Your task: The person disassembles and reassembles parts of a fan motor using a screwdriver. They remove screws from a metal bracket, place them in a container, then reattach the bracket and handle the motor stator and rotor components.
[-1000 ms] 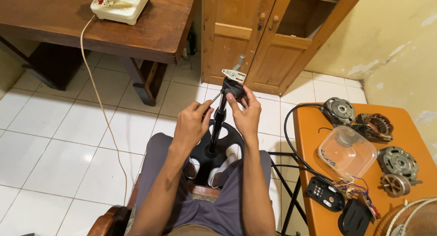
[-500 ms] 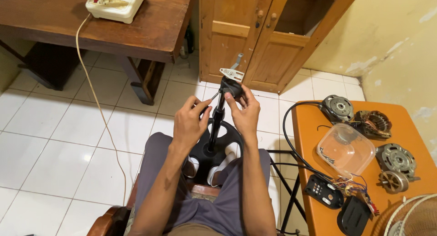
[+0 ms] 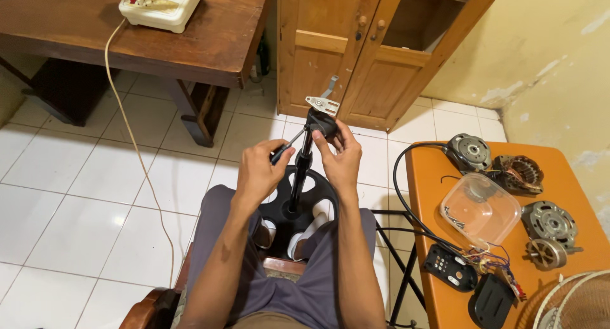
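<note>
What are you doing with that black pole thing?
A seated person holds a black fan stand upright between the knees. The left hand works a screwdriver at the stand's top, while the right hand grips the top joint. Motor parts and a clear tub lie on the orange table nearby.

screwdriver (image 3: pixel 284 147) handle hidden inside left hand (image 3: pixel 259 172); fan grille (image 3: pixel 578 302) cut off by frame corner.

A black fan stand on a round base (image 3: pixel 298 195) is set upright on the floor between the knees. An orange table (image 3: pixel 426 240) stands to its right, a clear plastic lidded box (image 3: pixel 480 208) resting on it among metal motor parts (image 3: pixel 549 222).
</note>
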